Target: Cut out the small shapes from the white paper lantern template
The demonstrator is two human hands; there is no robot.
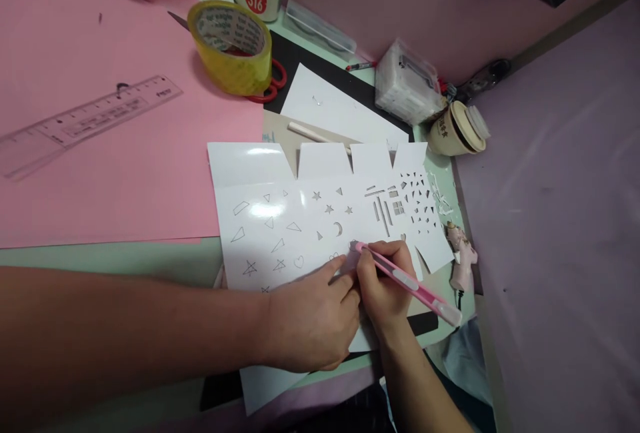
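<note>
My right hand [387,283] grips a pink and white craft knife [407,278], its tip on a sheet of white card [260,169]. Beside it, my left hand [315,313] lies on the card, index finger stretched out close to the knife's tip. Cut-out stars, a crescent moon, bars and many small triangles show in the card's middle and right. Its left part carries drawn outlines of stars, a heart and angular shapes. Notches divide the card's top edge into flaps. My hands hide part of the lower card.
Pink paper [165,173] with a clear ruler [90,119] covers the left. A yellow tape roll [230,53] rests over red-handled scissors [273,83]. Behind are a clear plastic box [407,86] and a beige cup [453,129]. A pink glue gun [463,256] lies right, near the wall.
</note>
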